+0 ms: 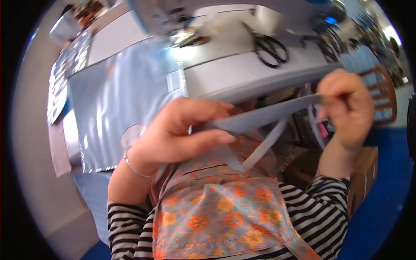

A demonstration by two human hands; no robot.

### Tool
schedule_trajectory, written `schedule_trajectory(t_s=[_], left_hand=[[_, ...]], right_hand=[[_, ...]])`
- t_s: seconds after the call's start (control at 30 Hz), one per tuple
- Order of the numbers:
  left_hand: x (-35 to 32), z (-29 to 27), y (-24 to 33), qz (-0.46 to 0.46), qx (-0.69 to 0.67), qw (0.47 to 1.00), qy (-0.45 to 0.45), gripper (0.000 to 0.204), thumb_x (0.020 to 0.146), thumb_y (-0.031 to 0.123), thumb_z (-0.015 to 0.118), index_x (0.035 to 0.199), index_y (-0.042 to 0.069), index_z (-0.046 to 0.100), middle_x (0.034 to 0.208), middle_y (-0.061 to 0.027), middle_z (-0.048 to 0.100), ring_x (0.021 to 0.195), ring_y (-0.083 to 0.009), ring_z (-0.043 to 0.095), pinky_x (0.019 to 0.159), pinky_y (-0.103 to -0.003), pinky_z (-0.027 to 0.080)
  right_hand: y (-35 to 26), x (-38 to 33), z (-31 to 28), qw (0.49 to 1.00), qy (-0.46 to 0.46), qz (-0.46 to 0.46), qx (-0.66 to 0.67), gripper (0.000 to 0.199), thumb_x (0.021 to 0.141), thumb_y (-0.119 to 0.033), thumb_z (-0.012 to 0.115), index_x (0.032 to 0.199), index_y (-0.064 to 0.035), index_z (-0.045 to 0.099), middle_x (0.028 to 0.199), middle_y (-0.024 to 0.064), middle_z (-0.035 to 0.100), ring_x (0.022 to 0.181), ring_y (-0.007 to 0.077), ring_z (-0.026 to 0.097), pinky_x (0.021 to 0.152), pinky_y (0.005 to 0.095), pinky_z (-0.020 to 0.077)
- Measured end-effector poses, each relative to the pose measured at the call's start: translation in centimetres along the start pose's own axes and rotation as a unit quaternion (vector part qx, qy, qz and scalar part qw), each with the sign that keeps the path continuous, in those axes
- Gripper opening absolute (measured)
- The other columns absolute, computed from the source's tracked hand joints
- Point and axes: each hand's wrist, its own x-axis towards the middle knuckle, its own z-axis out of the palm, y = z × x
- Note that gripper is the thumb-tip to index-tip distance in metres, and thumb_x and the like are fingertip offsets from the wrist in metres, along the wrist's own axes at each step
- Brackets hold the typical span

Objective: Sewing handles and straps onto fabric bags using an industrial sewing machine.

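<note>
**Two hands hold a grey strip of cloth above the lap**

Head view: The left hand (pixel 182 130) is in the middle of the picture. Its fingers are bent and closed on one end of a grey strip of cloth (pixel 264 115), with the thumb on top and the other fingers under it. A thin bracelet (pixel 134 170) sits on the left wrist. The right hand (pixel 346 106) is higher, on the right side, and it is closed in a pinch on the other end of the same strip. The strip is stretched between both hands, a little tilted, with the right end higher. A narrower grey band (pixel 264 147) hangs down from the strip toward the lap. Under the hands there is a flowered apron (pixel 221 212) in orange and grey, and both sleeves are black and white striped.

Behind the hands is a light counter (pixel 242 73). A pair of black scissors (pixel 271 50) lies on it, well apart from the hands. To the left, a large shiny grey sheet of cloth (pixel 117 108) hangs over the edge of the counter. The picture is a little blurred, so small details of the strip are not clear.
</note>
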Motion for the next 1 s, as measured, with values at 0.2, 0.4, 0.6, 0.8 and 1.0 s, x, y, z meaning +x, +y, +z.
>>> schedule_trajectory(t_s=[0.2,0.4,0.6,0.8,1.0], left_hand=[[-11.8,-11.2,6.7,-0.103,0.189,0.898,0.383,0.022,0.080,0.006,0.075,0.099,-0.002,0.068,0.090,-0.0056,0.069,0.092,-0.0210,0.067,0.084,-0.035,0.052],[-5.8,-15.0,2.5,0.002,0.747,0.587,0.310,0.024,0.082,0.009,0.070,0.106,0.006,0.071,0.118,-0.0086,0.067,0.110,-0.0296,0.062,0.097,-0.040,0.049],[0.0,-11.6,-9.0,0.026,0.703,0.688,0.179,0.026,0.086,0.013,0.062,0.108,0.001,0.067,0.118,-0.0116,0.067,0.109,-0.0265,0.061,0.095,-0.039,0.048],[0.0,-11.8,-9.6,0.045,0.702,0.685,0.191,0.029,0.085,0.012,0.059,0.110,-0.001,0.066,0.117,-0.0106,0.067,0.107,-0.0251,0.062,0.092,-0.038,0.049],[0.1,-12.4,-9.4,0.034,0.689,0.700,0.185,0.032,0.082,0.009,0.057,0.112,0.001,0.067,0.119,-0.0096,0.068,0.107,-0.0249,0.062,0.093,-0.038,0.049]], right_hand=[[7.2,4.8,5.4,0.990,-0.052,0.130,-0.004,0.005,0.090,0.002,0.062,0.088,-0.0019,0.064,0.084,-0.0004,0.058,0.068,0.0058,0.052,0.063,0.0194,0.0428],[14.6,10.9,18.4,0.976,-0.110,0.177,0.065,0.014,0.091,-0.012,0.066,0.093,0.0016,0.068,0.079,0.0047,0.067,0.070,0.0104,0.065,0.066,0.0246,0.0522],[19.0,12.6,22.7,0.981,-0.068,0.050,-0.173,0.013,0.088,-0.015,0.071,0.089,-0.0027,0.069,0.069,0.0080,0.068,0.061,0.0157,0.064,0.061,0.0273,0.0518],[19.3,11.1,21.7,0.943,-0.053,-0.159,-0.286,0.016,0.089,-0.014,0.065,0.104,-0.0111,0.071,0.086,0.0090,0.069,0.075,0.0256,0.068,0.065,0.0376,0.0546],[18.2,10.8,21.2,0.904,-0.120,-0.143,-0.385,0.024,0.091,-0.013,0.059,0.112,-0.0162,0.071,0.086,0.0078,0.062,0.075,0.0284,0.065,0.067,0.0403,0.0548]])
